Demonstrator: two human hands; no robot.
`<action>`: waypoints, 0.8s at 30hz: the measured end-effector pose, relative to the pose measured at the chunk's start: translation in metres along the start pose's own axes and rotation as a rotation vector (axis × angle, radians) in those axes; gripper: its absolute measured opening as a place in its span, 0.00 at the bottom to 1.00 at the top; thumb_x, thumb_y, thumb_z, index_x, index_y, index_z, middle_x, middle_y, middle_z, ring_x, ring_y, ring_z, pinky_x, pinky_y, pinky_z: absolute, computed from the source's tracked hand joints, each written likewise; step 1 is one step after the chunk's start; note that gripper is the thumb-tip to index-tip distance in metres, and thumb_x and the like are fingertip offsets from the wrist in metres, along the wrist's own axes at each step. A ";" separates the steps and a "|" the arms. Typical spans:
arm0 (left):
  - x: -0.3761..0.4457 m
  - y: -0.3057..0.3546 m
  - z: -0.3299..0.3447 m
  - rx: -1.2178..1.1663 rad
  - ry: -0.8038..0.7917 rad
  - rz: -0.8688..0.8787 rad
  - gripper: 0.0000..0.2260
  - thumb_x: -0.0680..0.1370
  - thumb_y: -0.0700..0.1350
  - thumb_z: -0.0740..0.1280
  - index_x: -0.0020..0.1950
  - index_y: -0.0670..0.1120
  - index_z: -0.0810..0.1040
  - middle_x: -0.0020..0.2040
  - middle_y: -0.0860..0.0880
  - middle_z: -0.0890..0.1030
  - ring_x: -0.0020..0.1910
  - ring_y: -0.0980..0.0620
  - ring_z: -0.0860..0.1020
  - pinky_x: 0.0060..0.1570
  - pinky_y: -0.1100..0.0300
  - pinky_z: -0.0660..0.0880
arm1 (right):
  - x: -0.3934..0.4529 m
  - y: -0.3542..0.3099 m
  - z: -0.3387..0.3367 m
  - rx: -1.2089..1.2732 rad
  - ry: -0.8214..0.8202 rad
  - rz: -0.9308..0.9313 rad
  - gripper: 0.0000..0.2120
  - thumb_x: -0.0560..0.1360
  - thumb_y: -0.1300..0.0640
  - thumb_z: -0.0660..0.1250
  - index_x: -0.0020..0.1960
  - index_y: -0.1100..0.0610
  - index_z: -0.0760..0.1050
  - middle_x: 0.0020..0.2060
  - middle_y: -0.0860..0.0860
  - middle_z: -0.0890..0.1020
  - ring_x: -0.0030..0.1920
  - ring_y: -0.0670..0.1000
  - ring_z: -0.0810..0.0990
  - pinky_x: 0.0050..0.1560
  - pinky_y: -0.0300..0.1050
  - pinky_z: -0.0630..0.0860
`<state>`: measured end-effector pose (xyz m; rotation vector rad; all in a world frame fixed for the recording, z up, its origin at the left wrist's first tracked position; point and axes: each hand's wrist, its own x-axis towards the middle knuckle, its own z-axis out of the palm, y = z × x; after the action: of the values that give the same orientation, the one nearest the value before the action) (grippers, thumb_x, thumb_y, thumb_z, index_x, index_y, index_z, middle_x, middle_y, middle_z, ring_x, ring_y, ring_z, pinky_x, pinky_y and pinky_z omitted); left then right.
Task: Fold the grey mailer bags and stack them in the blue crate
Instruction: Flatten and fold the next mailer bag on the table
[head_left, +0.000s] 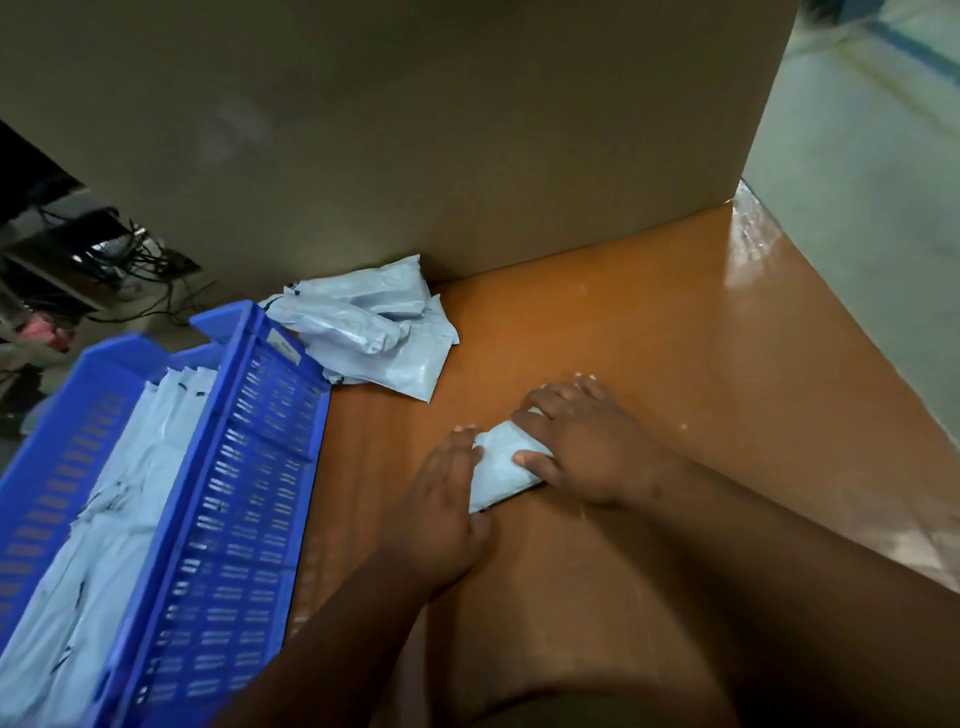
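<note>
A small folded grey mailer bag (497, 470) lies on the brown table (649, 338), between both hands. My left hand (447, 499) lies flat on its left end with straight fingers. My right hand (576, 441) presses down on its right end, thumb on the bag's top, fingers spread over it. A loose pile of grey mailer bags (374, 327) lies further back, against the cardboard. At the left, the blue crate (244, 467) holds several folded grey bags (119, 499).
A tall cardboard wall (415, 130) stands along the back of the table. The table's right edge (779, 244) drops to a pale floor. Dark cables and clutter (104, 254) lie beyond the crate at the far left.
</note>
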<state>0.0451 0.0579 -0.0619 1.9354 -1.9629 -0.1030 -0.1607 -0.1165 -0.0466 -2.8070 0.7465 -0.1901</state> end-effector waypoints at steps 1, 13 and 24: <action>-0.011 0.001 -0.001 -0.007 0.001 0.011 0.34 0.71 0.42 0.70 0.78 0.40 0.69 0.82 0.44 0.66 0.81 0.45 0.65 0.79 0.48 0.65 | -0.010 -0.011 0.004 -0.007 0.013 0.011 0.29 0.82 0.31 0.51 0.77 0.44 0.70 0.72 0.49 0.75 0.73 0.54 0.71 0.79 0.62 0.57; -0.134 0.012 -0.018 0.010 -0.114 0.087 0.41 0.77 0.52 0.65 0.87 0.45 0.52 0.87 0.48 0.53 0.86 0.47 0.50 0.80 0.37 0.59 | -0.119 -0.144 0.032 -0.110 0.048 0.228 0.27 0.83 0.33 0.53 0.77 0.45 0.69 0.70 0.47 0.74 0.68 0.55 0.72 0.75 0.63 0.62; -0.170 0.020 -0.012 0.118 -0.080 -0.017 0.40 0.83 0.70 0.53 0.87 0.46 0.53 0.87 0.45 0.51 0.86 0.47 0.48 0.83 0.43 0.52 | -0.151 -0.188 0.053 -0.218 0.070 0.398 0.34 0.85 0.33 0.50 0.86 0.47 0.54 0.86 0.55 0.51 0.86 0.58 0.47 0.82 0.65 0.49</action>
<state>0.0268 0.2274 -0.0812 2.0522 -2.0463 -0.0717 -0.1927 0.1279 -0.0601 -2.7825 1.3966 -0.1435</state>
